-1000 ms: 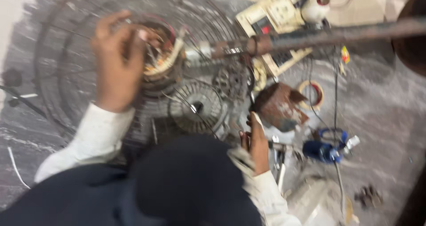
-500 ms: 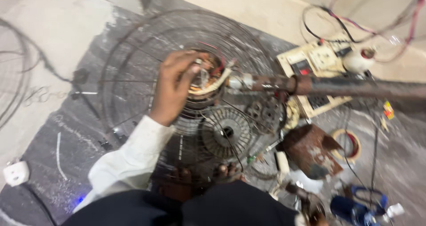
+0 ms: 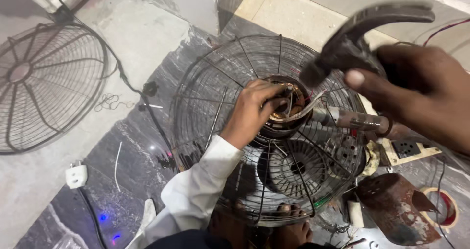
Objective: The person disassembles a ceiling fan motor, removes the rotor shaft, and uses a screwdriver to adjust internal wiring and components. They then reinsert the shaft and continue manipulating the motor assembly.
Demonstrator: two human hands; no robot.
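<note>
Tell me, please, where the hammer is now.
In the head view the hammer is at the upper right, raised in the right hand, above the fan motor that the left hand grips.

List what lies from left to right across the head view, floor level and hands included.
Loose fan grille → white plug → left hand on the fan motor → right hand holding a hammer → tape roll.

A: Classify the location.
B: Floor-level repair workshop. Indicators: dismantled fan guards (image 3: 46, 85), an exposed fan motor (image 3: 286, 114), a tape roll (image 3: 443, 205), a socket board (image 3: 409, 150) and loose wiring on a stone floor (image 3: 132, 146).
</note>
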